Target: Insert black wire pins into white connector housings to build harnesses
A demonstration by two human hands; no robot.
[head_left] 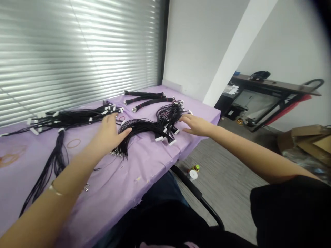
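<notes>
A loose bundle of black cables (141, 124) with white connectors lies curved on the purple-covered table (144, 162). My left hand (110, 135) is over its left end, thumb spread away from the fingers and reaching over the cables; whether it touches them I cannot tell. At the right end of the bundle, my right hand (195, 124) is close to the white connectors, its thumb and fingers apart with nothing visible between them. Behind the bundle lie several tied black cable bundles (151, 102). Left of my left hand spreads a pile of black cables (74, 117) with white connectors.
Another black cable bunch (55, 160) lies beside my left forearm. Rubber bands (73, 143) rest on the cloth. Window blinds (77, 51) border the table's far side. A chair armrest (188, 186), a dark desk (274, 88) and cardboard boxes (307, 137) are to the right.
</notes>
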